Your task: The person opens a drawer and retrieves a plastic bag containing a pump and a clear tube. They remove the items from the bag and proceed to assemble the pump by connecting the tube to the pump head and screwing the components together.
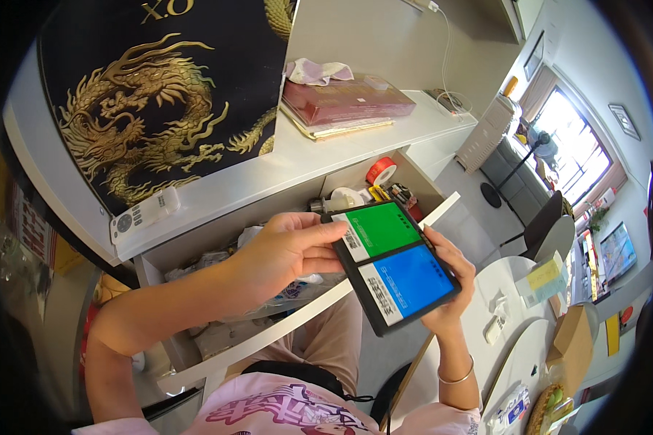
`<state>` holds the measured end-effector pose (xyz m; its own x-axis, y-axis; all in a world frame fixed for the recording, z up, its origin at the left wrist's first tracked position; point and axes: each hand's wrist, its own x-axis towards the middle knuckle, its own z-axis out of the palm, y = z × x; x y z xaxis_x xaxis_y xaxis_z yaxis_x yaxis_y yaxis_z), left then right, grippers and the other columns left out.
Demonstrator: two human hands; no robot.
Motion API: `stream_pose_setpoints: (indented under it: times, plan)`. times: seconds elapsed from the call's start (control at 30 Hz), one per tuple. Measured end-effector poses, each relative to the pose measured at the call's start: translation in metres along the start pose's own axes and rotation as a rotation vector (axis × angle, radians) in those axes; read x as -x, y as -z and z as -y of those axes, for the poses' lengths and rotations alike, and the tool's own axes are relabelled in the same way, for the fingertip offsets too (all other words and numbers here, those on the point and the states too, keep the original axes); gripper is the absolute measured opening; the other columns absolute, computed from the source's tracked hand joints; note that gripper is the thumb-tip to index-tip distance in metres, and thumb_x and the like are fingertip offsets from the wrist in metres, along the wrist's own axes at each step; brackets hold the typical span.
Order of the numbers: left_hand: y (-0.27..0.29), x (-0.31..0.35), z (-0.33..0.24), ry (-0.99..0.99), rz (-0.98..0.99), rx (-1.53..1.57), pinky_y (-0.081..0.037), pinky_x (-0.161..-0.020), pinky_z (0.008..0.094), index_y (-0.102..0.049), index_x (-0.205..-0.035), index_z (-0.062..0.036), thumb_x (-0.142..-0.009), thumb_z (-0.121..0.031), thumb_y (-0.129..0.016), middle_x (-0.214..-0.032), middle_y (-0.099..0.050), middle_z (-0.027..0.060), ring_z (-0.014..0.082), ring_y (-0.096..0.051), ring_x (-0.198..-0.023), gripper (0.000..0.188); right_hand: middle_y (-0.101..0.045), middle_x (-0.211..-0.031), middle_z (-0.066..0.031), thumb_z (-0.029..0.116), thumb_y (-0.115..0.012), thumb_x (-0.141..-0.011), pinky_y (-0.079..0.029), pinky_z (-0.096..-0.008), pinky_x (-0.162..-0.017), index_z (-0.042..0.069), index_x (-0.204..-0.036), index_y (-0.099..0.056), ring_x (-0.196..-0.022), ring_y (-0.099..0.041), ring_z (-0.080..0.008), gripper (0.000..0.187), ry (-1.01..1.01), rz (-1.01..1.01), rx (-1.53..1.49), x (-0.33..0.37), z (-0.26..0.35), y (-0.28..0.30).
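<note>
A flat black rectangular board (397, 270) with a green panel and a blue panel, each beside a white printed strip, is held tilted above an open drawer. My left hand (289, 250) grips its left edge, thumb on top near the green panel and fingers curled beneath. Around the right edge, by the blue panel, my right hand (451, 284) is closed. Below them the white drawer (248, 346) holds plastic bags, a red tape roll (381, 171) and small items near its far right corner. The board hides part of the drawer.
On the white counter (257, 196) lie a white remote control (145, 214) and a maroon box (348, 103) with a cloth (319, 71) on it. A large black panel with a gold dragon (145, 109) stands at left. A round white table (479, 290) is at right, with a cardboard box (575, 344).
</note>
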<state>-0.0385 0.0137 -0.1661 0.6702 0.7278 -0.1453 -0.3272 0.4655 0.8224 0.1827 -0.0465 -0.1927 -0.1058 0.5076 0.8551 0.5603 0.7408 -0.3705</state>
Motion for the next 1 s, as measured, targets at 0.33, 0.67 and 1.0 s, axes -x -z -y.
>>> stream_pose_setpoints:
  times: [0.33,0.67,1.0]
  plan:
    - [-0.007,0.012,-0.014,0.014,-0.055,-0.246,-0.049,-0.065,0.0276,-0.05,-0.094,0.0003,-0.083,-0.024,-0.048,-0.082,-0.059,0.0176,0.0214,-0.06,-0.073,0.027,-0.062,-0.08,-0.012,0.025,-0.073,-0.063,-0.047,-0.0247,-0.059,-0.001,-0.084,-0.051,-0.065,-0.058,-0.016,0.039,-0.267,-0.03,0.44,0.0,0.054,0.039]
    - [0.016,-0.006,-0.015,0.019,-0.027,-0.39,-0.048,-0.058,0.0218,-0.051,-0.088,-0.0012,-0.081,-0.015,-0.051,-0.074,-0.059,0.0129,0.0156,-0.059,-0.063,0.016,-0.052,-0.054,-0.0048,0.04,-0.056,-0.075,-0.035,-0.0179,-0.032,-0.001,-0.073,-0.054,-0.036,-0.046,-0.0095,0.041,-1.295,-0.618,0.335,0.068,0.064,0.175]
    - [0.02,0.008,-0.027,-0.117,-0.081,-0.527,-0.048,-0.051,0.0191,-0.049,-0.087,-0.0012,-0.08,-0.013,-0.05,-0.07,-0.059,0.009,0.0107,-0.058,-0.057,0.013,-0.046,-0.045,-0.0017,0.045,-0.058,-0.072,-0.032,-0.0188,-0.028,0.006,-0.061,-0.053,-0.03,-0.041,-0.0102,0.04,-1.812,-0.718,0.249,0.166,0.084,0.208]
